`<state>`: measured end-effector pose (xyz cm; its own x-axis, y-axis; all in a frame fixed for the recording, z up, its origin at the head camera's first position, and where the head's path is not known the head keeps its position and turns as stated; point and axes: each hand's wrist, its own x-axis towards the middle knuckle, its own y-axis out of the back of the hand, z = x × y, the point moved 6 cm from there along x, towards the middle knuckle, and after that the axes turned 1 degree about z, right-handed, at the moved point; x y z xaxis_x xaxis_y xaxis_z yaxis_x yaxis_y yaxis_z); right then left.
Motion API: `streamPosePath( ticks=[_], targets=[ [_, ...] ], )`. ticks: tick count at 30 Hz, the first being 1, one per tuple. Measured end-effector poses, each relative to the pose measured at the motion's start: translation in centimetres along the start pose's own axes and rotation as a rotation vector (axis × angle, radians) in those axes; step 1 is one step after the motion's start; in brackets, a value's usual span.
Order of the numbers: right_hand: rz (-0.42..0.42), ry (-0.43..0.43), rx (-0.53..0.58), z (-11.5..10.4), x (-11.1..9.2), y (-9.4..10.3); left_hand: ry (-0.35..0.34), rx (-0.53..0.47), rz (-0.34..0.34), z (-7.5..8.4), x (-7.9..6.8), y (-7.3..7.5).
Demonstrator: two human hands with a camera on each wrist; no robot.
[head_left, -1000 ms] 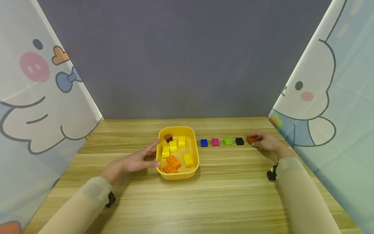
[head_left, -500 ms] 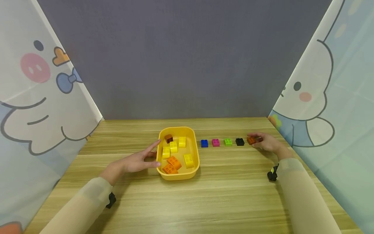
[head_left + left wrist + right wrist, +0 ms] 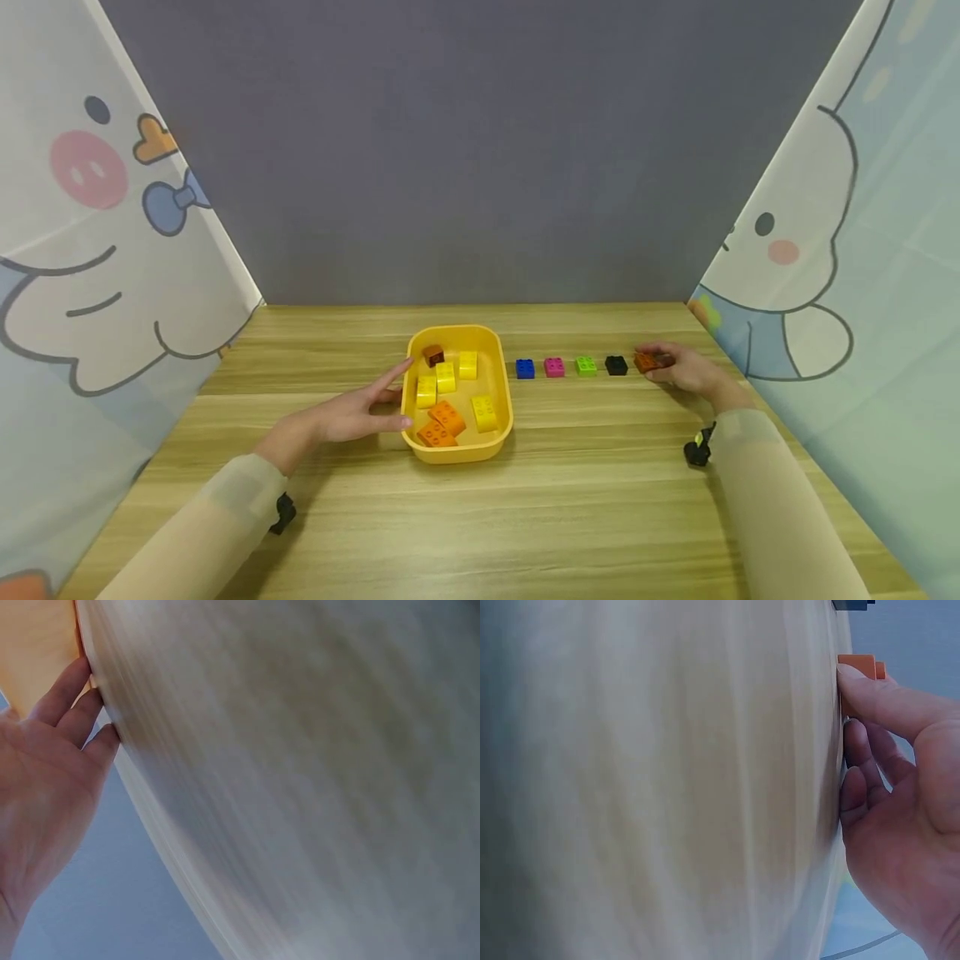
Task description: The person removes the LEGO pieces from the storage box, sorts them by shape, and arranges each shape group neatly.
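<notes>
My right hand (image 3: 688,369) pinches a brown-orange building brick (image 3: 646,362) at the right end of a row on the table. In the right wrist view the thumb lies along the side of that brick (image 3: 859,666), which rests on the wood. To its left sit a black brick (image 3: 617,365), a lime brick (image 3: 586,366), a pink brick (image 3: 554,367) and a blue brick (image 3: 525,368), spaced apart. With spread fingers, my left hand (image 3: 348,414) touches the left side of a yellow tub (image 3: 505,408); the left wrist view shows its fingers extended (image 3: 64,694).
Inside the tub lie several yellow bricks (image 3: 483,412), two orange bricks (image 3: 447,417) and a brown brick (image 3: 433,355). A grey wall (image 3: 480,167) rises behind the wooden table (image 3: 525,525). Printed cloths (image 3: 795,275) flank both sides.
Almost nothing differs. Both hands keep their places, one at the tub and one at the brown-orange brick; only the head view shifts very slightly.
</notes>
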<state>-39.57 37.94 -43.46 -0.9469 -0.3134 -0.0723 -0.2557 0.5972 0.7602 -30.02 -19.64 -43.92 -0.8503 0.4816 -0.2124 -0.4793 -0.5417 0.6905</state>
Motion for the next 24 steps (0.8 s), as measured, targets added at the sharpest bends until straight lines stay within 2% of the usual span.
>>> streamPosePath(
  ticks=[8, 10, 12, 15, 17, 19, 24],
  targets=[
    [0.004, 0.032, 0.057, 0.3, 0.0, 0.3, 0.015, 0.017, -0.003, 0.0, 0.0, 0.1],
    [0.051, 0.043, 0.066, -0.1, 0.0, 0.9, 0.009, 0.012, -0.004, 0.0, 0.1, 0.1],
    [0.117, 0.056, 0.041, -1.3, -0.1, 1.8, 0.009, 0.009, -0.005, 0.1, 0.2, 0.1],
    [0.195, 0.104, 0.045, -5.0, 0.3, 2.1, 0.013, 0.006, -0.008, 0.1, 0.2, 0.1],
    [0.207, 0.162, 0.054, -8.0, 0.8, 1.2, 0.019, 0.004, -0.008, 0.0, 0.1, 0.1],
    [0.196, 0.224, 0.083, -11.2, 1.4, -0.5, 0.016, 0.000, -0.007, 0.0, 0.1, 0.1],
    [0.094, 0.348, 0.162, -18.2, 3.0, -6.3, 0.006, 0.006, 0.002, 0.2, 0.0, 0.1]
  ],
)
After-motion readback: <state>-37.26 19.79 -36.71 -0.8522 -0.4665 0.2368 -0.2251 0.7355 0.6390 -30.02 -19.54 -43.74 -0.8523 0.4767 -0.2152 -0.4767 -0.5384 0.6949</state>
